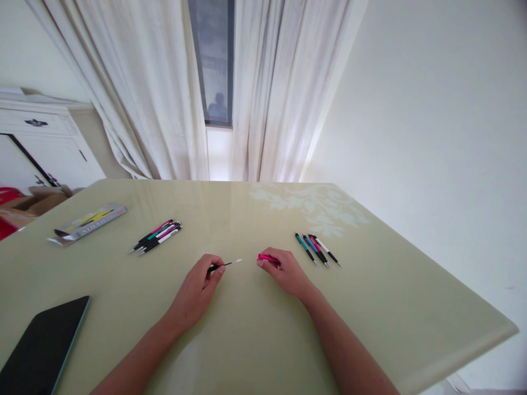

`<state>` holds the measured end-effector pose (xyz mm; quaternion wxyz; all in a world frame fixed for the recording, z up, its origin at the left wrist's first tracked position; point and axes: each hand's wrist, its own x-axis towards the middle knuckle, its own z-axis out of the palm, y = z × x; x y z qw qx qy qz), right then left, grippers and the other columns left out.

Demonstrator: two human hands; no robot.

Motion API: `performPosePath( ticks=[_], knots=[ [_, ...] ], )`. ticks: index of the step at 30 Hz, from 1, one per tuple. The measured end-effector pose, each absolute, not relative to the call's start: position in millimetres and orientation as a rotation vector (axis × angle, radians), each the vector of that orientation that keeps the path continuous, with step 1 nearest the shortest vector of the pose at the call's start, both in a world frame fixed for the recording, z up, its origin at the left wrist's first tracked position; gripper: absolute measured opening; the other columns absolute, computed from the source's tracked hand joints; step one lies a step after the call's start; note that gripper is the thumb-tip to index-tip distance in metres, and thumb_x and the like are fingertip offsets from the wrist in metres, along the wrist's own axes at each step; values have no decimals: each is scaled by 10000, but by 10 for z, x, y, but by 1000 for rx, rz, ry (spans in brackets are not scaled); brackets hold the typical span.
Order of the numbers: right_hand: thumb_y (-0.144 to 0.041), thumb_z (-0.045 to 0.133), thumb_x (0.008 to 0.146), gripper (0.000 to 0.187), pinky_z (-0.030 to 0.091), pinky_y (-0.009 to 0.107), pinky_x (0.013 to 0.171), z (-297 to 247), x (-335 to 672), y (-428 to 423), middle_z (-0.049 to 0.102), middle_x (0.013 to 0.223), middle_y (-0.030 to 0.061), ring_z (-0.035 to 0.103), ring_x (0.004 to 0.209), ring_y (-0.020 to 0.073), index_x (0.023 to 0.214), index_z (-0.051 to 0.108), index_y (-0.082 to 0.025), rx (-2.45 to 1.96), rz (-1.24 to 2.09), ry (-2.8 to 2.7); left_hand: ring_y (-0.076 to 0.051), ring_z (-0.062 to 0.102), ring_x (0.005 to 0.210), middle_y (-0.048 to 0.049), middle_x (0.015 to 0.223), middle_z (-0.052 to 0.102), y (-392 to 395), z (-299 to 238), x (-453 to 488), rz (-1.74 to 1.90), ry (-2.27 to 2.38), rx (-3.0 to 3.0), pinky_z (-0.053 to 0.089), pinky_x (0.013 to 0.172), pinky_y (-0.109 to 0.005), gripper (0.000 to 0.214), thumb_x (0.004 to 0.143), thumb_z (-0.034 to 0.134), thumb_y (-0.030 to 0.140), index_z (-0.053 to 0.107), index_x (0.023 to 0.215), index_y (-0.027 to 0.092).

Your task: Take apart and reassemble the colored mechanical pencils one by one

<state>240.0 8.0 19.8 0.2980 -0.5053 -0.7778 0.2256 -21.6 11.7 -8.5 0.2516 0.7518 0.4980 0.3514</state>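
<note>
My left hand [201,285] rests on the green table [255,329] and pinches a thin black pen part [224,265] with a white tip that points right. My right hand [286,271] lies a short way to the right, fingers closed on a pink pen barrel [267,257]. A small gap separates the white tip from the pink barrel. A group of several pens [317,248] lies just right of my right hand. Another bunch of several pens [157,236] lies up and left of my left hand.
A grey and yellow pen box [88,222] lies at the table's far left. A dark tablet [39,351] sits at the near left corner. Curtains [164,88] and a window stand behind the table, a white cabinet [45,142] at the left.
</note>
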Motion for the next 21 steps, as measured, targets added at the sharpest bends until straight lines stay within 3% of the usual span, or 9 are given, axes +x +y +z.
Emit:
performPosePath(
  ticks=[8,16,21],
  knots=[
    [-371,529,1048,258,420,269,759,235,2214,6,715,863,30,625,812,174,953,699,-203,-1284,477,-2238,-228,629,862,-12,935,707,65,-77,-195,839,1297,2319,406,852,-407,218,1041,440,347,620,1000,231],
    [-387,565,1031,240,414,272,741,219,2219,-2,728,860,34,635,783,174,981,716,-208,-1303,420,-2279,-219,660,929,-9,1018,737,41,-78,-190,810,1230,2393,403,879,-396,212,1059,422,303,622,1077,238],
    [-391,561,1032,247,415,285,761,187,2199,-11,737,871,38,645,795,180,981,715,-205,-1284,356,-2325,-212,666,987,-30,1079,739,24,-105,-189,791,1094,2464,445,891,-377,277,1060,398,228,598,1251,250]
  ],
)
